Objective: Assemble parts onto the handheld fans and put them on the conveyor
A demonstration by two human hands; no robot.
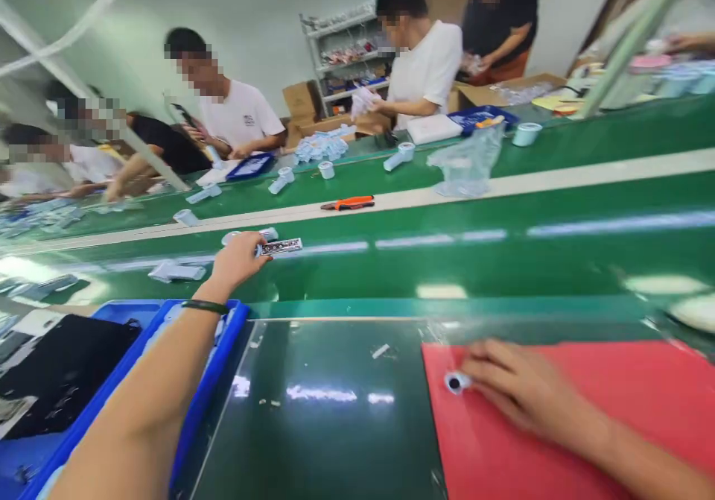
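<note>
- Lower right of the frame: the right hand (517,392) lies flat on a red mat (586,425), fingers loosely curled, fingertips touching a small white ring (456,382) with a dark centre. The ring sits on the mat near its left edge; the hand presses beside it rather than closing round it.
- Lower left: a blue bin (206,388) holds a black sheet (67,369); the left forearm crosses above the bin's right wall, a dark band (204,306) on the wrist.
- Lower centre: a dark green work surface (324,425) carries small white scraps.
- Centre left: the left hand (237,258) is stretched onto the green belt (503,261), fingers pinched on the near end of a flat printed strip (281,246) that lies on the belt.
- Middle of the frame: an orange-handled tool (349,203) lies on the belt, with a clear plastic bag (466,163) to its right.
- Upper half: white cylinders (398,156) and tape rolls are scattered along the far side of the belt.
- Top: several people work at the far side of the belt; a shelf (346,57) stands behind them.
</note>
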